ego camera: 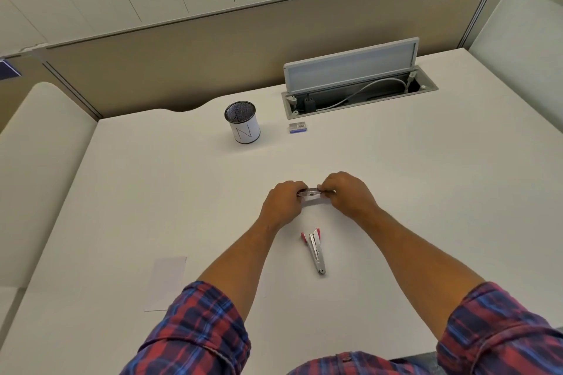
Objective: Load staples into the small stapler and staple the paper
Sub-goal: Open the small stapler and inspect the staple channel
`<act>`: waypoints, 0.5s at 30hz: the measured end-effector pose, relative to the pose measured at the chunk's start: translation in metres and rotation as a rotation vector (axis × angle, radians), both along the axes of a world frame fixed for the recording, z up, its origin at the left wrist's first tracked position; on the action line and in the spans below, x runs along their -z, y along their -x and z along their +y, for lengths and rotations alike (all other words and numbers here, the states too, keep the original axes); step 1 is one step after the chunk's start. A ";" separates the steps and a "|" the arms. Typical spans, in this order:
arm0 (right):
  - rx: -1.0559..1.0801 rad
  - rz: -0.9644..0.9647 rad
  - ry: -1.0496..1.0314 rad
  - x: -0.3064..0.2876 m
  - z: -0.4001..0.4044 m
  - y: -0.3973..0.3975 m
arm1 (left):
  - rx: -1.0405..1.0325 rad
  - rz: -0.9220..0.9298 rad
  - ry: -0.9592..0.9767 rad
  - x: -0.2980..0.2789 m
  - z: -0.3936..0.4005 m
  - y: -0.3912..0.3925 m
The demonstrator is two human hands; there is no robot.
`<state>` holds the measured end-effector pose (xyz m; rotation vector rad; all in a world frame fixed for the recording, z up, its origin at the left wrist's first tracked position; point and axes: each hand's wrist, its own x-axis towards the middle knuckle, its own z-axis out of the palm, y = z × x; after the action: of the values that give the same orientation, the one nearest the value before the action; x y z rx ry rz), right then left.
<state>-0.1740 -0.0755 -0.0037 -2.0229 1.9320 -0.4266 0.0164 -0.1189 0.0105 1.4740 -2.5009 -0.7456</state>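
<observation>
Right now I am watching the left hand [285, 202] and right hand [347, 192] pinching a small staple strip [310, 193] between their fingertips, each gripping one end above the desk [426, 192]. Directly at six o'clock from them, the small stapler [315, 248] is lying open; the paper [166, 280] is sitting at seven o'clock, while a staple box [297, 127] and mesh cup [242, 122] are standing toward twelve.

Red n blue plaid shirt – sleeves [195, 332] rolled up to abt the elbows, forearms bare, button at front.
</observation>
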 end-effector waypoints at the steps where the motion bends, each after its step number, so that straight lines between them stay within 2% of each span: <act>1: -0.005 0.006 -0.028 -0.002 -0.002 0.000 | -0.012 0.006 -0.011 0.000 0.000 0.000; 3: -0.014 0.003 -0.077 -0.005 -0.004 0.002 | -0.020 0.003 -0.025 0.002 -0.002 0.001; 9: 0.166 -0.491 0.024 -0.012 -0.004 0.002 | -0.125 0.194 -0.122 -0.003 -0.007 0.001; 15: 0.227 -0.670 0.015 -0.015 -0.004 0.000 | -0.166 0.257 -0.174 -0.006 -0.004 0.003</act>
<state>-0.1736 -0.0793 0.0112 -1.4010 1.7113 -1.0216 0.0131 -0.1232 0.0164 1.5076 -2.1427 -1.0687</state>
